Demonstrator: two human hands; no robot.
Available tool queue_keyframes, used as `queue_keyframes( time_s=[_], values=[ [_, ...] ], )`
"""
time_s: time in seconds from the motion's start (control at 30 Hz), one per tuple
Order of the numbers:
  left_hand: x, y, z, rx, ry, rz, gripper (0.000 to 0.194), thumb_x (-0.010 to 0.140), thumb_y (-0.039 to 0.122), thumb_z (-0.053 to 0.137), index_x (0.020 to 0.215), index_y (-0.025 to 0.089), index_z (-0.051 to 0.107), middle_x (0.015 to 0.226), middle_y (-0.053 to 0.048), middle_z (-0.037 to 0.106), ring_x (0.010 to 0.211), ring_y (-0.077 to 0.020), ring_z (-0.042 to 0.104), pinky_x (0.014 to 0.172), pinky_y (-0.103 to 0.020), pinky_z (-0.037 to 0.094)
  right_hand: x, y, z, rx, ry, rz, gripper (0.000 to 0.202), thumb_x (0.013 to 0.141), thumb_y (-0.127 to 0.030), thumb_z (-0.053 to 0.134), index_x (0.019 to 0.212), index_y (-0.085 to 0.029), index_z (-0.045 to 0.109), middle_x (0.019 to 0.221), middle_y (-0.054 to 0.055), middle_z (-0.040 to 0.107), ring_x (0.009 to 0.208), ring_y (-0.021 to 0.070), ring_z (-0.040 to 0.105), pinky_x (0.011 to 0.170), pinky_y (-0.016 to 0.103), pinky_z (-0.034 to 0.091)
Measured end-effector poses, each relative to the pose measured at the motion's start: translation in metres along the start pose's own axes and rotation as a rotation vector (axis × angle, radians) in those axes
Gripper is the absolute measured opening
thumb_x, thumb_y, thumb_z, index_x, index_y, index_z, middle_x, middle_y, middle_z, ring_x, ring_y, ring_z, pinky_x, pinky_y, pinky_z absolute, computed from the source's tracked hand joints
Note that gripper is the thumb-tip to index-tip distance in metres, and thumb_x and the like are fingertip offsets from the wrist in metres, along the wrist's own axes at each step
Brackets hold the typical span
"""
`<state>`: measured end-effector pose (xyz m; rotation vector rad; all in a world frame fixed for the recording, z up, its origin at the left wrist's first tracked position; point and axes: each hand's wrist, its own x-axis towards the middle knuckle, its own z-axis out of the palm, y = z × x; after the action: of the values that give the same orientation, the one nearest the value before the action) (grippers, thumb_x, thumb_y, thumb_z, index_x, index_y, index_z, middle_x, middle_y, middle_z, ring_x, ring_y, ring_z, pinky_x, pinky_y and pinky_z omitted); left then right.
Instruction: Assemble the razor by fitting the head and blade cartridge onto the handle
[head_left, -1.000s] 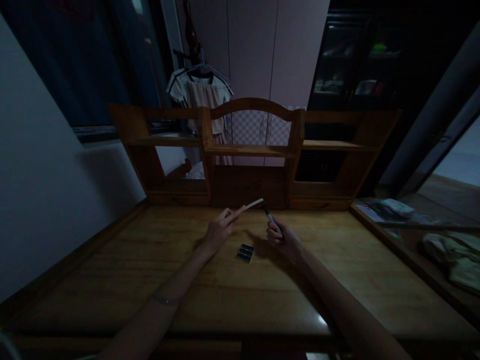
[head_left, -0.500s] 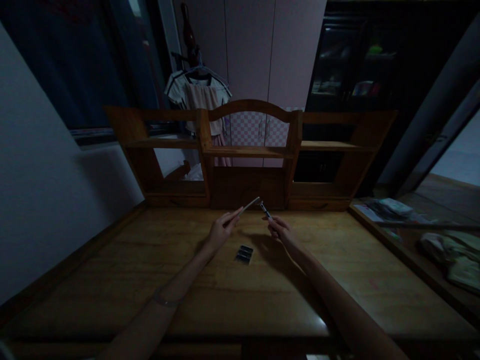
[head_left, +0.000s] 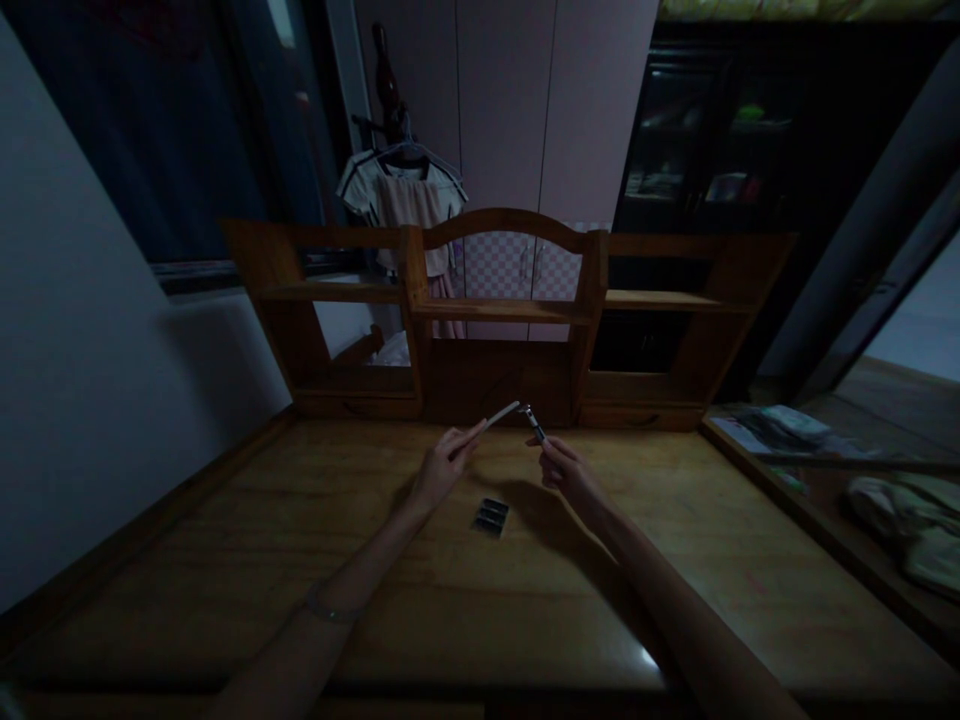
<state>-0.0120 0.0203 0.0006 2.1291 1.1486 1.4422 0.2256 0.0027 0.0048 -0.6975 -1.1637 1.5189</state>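
Note:
My left hand (head_left: 444, 465) pinches a thin, pale, flat piece (head_left: 501, 414), seen nearly edge-on and tilted up to the right. Between the fingers of my right hand (head_left: 566, 468) is a slim razor (head_left: 535, 426) with a dark handle and a shiny metal head. The razor's head meets or nearly meets the upper end of the pale piece; contact is too small to tell. Below and between both hands, a small flat pack (head_left: 491, 517) with dark strips lies on the wooden desk (head_left: 337, 560).
A wooden shelf unit (head_left: 502, 310) stands along the desk's far edge. At the right, a lower surface holds papers or plastic packets (head_left: 787, 425) and folded cloth (head_left: 896, 520). A wall (head_left: 82, 330) borders the left side. Clothes (head_left: 405, 190) hang behind the shelf.
The view has tilted slightly, so everything sits a little lower. Both hands keep their grips, and the razor's head stays by the tip of the pale piece.

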Motion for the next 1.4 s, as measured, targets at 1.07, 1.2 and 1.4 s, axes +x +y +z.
queue_keyframes(
  time_s=[1.07,1.2,1.4],
  values=[
    [0.0,0.009,0.004,-0.085,-0.029,-0.002,0.041,0.091,0.031,0.042,0.13,0.023,0.048,0.087,-0.002,0.055,0.073,-0.0111,0.045,0.068,-0.02,0.038,0.003,-0.003,-0.002,0.224,-0.15,0.076,0.03,0.085,-0.044,0.054,0.089,-0.015,0.06,0.054,-0.008,0.015,0.043,0.006,0.011,0.039,0.017,0.018],
    [0.0,0.012,0.005,-0.067,-0.009,0.014,0.041,0.092,0.031,0.041,0.132,0.023,0.046,0.088,-0.002,0.054,0.075,-0.0111,0.045,0.069,-0.02,0.038,0.004,-0.004,-0.003,0.237,-0.167,0.089,0.03,0.086,-0.043,0.053,0.089,-0.014,0.06,0.054,-0.008,0.015,0.044,0.006,0.01,0.039,0.017,0.016],
    [0.0,0.01,0.006,-0.037,-0.028,0.008,0.04,0.092,0.029,0.042,0.13,0.023,0.048,0.086,-0.001,0.053,0.072,-0.0107,0.044,0.068,-0.02,0.037,0.003,-0.005,-0.004,0.221,-0.177,0.083,0.03,0.086,-0.044,0.053,0.091,-0.015,0.059,0.055,-0.008,0.015,0.044,0.0061,0.01,0.039,0.017,0.017]
  ],
)
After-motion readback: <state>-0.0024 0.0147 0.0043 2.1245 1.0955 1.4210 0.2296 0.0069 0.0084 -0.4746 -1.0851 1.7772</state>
